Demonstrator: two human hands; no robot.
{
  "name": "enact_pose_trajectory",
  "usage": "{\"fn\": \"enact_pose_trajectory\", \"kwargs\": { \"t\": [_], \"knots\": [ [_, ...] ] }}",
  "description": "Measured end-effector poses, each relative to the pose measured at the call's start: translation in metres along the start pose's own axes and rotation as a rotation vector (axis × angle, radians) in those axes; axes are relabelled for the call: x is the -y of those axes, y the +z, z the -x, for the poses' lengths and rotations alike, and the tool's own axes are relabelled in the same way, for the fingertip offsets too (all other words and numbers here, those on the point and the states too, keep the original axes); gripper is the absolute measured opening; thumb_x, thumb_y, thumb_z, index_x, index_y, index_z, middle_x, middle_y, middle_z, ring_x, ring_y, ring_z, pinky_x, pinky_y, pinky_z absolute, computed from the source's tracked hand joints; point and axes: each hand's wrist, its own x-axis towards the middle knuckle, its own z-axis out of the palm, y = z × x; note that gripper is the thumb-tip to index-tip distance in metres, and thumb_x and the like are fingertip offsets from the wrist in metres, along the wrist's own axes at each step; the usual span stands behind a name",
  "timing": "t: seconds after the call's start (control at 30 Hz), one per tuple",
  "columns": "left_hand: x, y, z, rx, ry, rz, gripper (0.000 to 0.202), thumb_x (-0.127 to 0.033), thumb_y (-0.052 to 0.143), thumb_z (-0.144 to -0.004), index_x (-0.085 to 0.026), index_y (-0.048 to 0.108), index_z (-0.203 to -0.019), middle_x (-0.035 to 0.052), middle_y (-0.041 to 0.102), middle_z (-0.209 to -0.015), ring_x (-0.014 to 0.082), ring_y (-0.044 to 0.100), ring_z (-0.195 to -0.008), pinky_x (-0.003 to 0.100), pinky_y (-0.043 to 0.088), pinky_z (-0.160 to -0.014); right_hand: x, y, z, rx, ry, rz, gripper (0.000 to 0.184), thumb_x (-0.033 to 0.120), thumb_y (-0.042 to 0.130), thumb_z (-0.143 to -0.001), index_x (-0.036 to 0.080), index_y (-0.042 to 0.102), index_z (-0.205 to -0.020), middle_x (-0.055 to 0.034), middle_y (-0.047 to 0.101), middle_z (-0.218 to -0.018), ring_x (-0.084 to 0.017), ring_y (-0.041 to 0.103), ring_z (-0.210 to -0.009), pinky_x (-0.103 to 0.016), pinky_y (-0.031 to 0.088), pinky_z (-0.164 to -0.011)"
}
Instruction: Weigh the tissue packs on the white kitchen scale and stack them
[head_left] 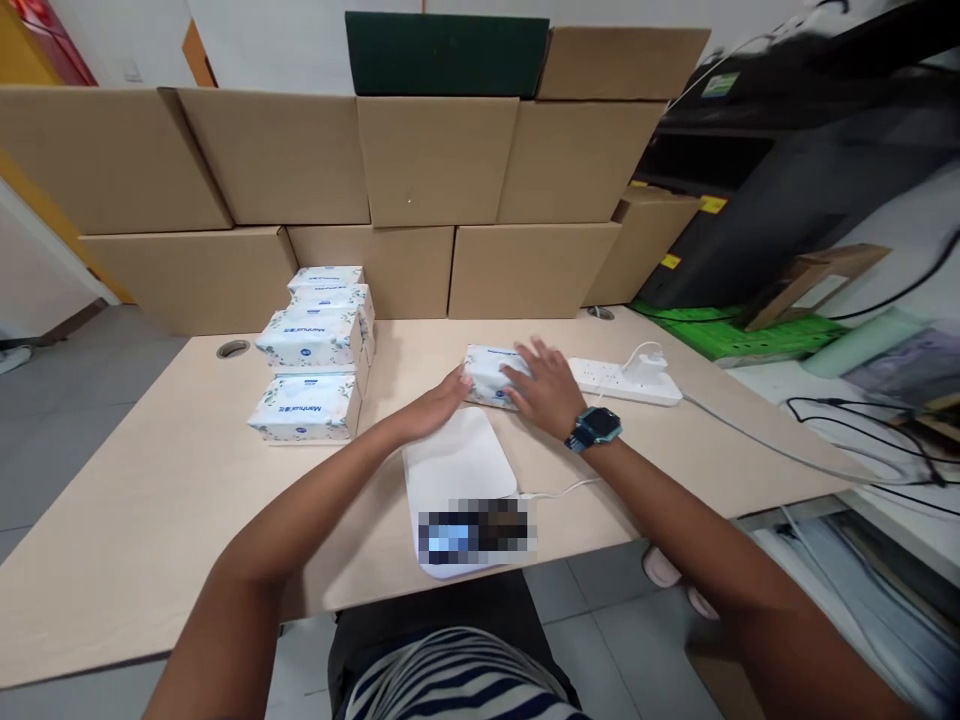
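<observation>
A white tissue pack (487,372) with blue print lies on the table just beyond a flat white device (457,455) that looks like a scale. My left hand (439,403) grips the pack's left end, its fingers partly hidden. Over the right end and top lies my right hand (546,388), fingers curved around the pack, with a dark watch on that wrist. The device's near end is pixelated, so its panel cannot be read. To the left, several similar tissue packs (307,405) are stacked in two rows.
Cardboard boxes (412,270) form a wall along the table's back edge. Right of my right hand lies a white power strip (619,382) with a plugged-in adapter, and its cable runs right. A thin white cord leads from the device. A green crate (705,335) stands beyond the table's right side.
</observation>
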Motion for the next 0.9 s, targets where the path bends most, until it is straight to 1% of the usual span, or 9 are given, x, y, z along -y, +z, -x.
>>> {"fn": "enact_pose_trajectory", "kwargs": {
  "t": [0.07,0.13,0.2,0.3,0.37,0.47,0.63,0.77,0.9],
  "knots": [
    [0.002,-0.005,0.006,0.038,-0.032,-0.048,0.096,-0.087,0.030,-0.099,-0.022,0.042,-0.169,0.0113,0.035,-0.178,0.0351,0.032,-0.167,0.059,0.024,-0.138,0.000,0.001,-0.010,0.123,-0.072,0.039,0.047,0.029,0.050,-0.105,0.013,0.059,-0.149,-0.0249,0.052,-0.164,-0.040,0.044,-0.157,-0.061,0.033,-0.129],
    [0.003,-0.012,0.018,0.070,-0.075,-0.140,0.091,-0.083,0.026,-0.102,-0.023,0.039,-0.170,0.0092,0.036,-0.178,0.0323,0.033,-0.167,0.055,0.025,-0.139,-0.003,0.004,-0.024,0.168,-0.075,0.034,0.047,0.024,0.053,-0.103,0.011,0.057,-0.147,-0.0256,0.057,-0.159,-0.038,0.053,-0.148,-0.055,0.041,-0.124],
    [0.006,-0.021,0.036,0.064,-0.093,-0.293,0.090,-0.080,0.025,-0.104,-0.020,0.038,-0.170,0.0126,0.042,-0.175,0.0347,0.039,-0.165,0.057,0.030,-0.136,-0.010,0.008,-0.044,0.185,-0.049,0.029,0.043,0.018,0.054,-0.100,0.009,0.059,-0.142,-0.0253,0.061,-0.153,-0.036,0.058,-0.140,-0.051,0.043,-0.121],
    [0.020,-0.034,0.067,-0.007,-0.073,-0.540,0.088,-0.078,0.029,-0.103,-0.017,0.050,-0.163,0.0176,0.056,-0.165,0.0407,0.051,-0.156,0.062,0.037,-0.130,-0.026,0.015,-0.082,0.213,0.004,0.032,0.041,0.014,0.056,-0.098,0.005,0.059,-0.138,-0.0258,0.063,-0.146,-0.035,0.062,-0.133,-0.046,0.045,-0.117],
    [0.032,-0.038,0.089,-0.048,-0.049,-0.594,0.083,-0.076,0.028,-0.105,-0.018,0.056,-0.158,0.0177,0.063,-0.159,0.0405,0.058,-0.150,0.062,0.043,-0.126,-0.035,0.019,-0.108,0.224,0.046,0.036,0.042,0.013,0.056,-0.098,0.003,0.057,-0.139,-0.0275,0.063,-0.144,-0.036,0.062,-0.132,-0.046,0.047,-0.115],
    [0.045,-0.039,0.115,-0.064,-0.010,-0.544,0.081,-0.074,0.027,-0.106,-0.017,0.055,-0.158,0.0199,0.060,-0.161,0.0385,0.056,-0.151,0.059,0.046,-0.125,-0.045,0.026,-0.139,0.243,0.087,0.037,0.052,0.012,0.058,-0.097,0.004,0.053,-0.148,-0.0283,0.060,-0.150,-0.037,0.063,-0.132,-0.047,0.048,-0.112],
    [0.050,-0.037,0.128,-0.149,0.000,-0.334,0.078,-0.072,0.027,-0.108,-0.018,0.054,-0.157,0.0212,0.036,-0.177,0.0352,0.036,-0.165,0.055,0.038,-0.132,-0.053,0.036,-0.166,0.286,0.095,0.044,0.067,0.011,0.061,-0.095,0.017,0.049,-0.160,-0.0217,0.055,-0.161,-0.037,0.060,-0.138,-0.046,0.050,-0.111],
    [0.052,-0.039,0.128,-0.141,-0.020,-0.216,0.070,-0.070,0.031,-0.108,-0.023,0.059,-0.153,0.0180,0.039,-0.175,0.0341,0.034,-0.166,0.056,0.033,-0.134,-0.057,0.039,-0.172,0.301,0.104,0.061,0.065,0.011,0.056,-0.098,0.016,0.049,-0.162,-0.0214,0.053,-0.164,-0.037,0.058,-0.142,-0.047,0.048,-0.115],
    [0.055,-0.039,0.130,-0.205,0.003,-0.088,0.065,-0.069,0.034,-0.109,-0.024,0.065,-0.144,0.0178,0.050,-0.168,0.0338,0.045,-0.160,0.057,0.043,-0.128,-0.056,0.041,-0.178,0.309,0.109,0.067,0.059,0.010,0.055,-0.102,0.016,0.051,-0.161,-0.0210,0.052,-0.166,-0.035,0.058,-0.145,-0.049,0.048,-0.119]
  ]
}}
